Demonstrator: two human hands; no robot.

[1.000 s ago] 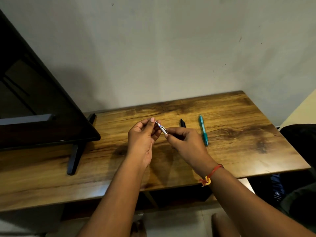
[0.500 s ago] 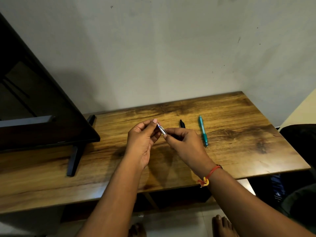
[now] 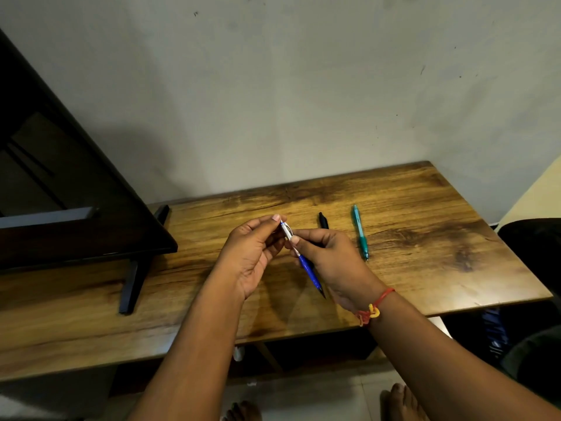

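A blue pen (image 3: pixel 306 265) with a silver upper part is held above the wooden table (image 3: pixel 425 208), its dark tip pointing toward me. My left hand (image 3: pixel 252 253) pinches its silver top end between thumb and fingers. My right hand (image 3: pixel 331 259) pinches the barrel just below the silver part; a red and yellow thread is tied round that wrist. On the table behind my right hand lie a black pen (image 3: pixel 323 220), partly hidden, and a teal pen (image 3: pixel 360 232).
A dark monitor (image 3: pixel 60 208) on a black stand (image 3: pixel 133 281) fills the table's left side. A grey wall rises behind the table. A dark chair (image 3: pixel 534 268) is at the right. Bare feet (image 3: pixel 400 402) show on the floor below the table's front edge.
The blue lower barrel and dark tip of the pen now show below my right hand; earlier only the silver end was visible between my hands.
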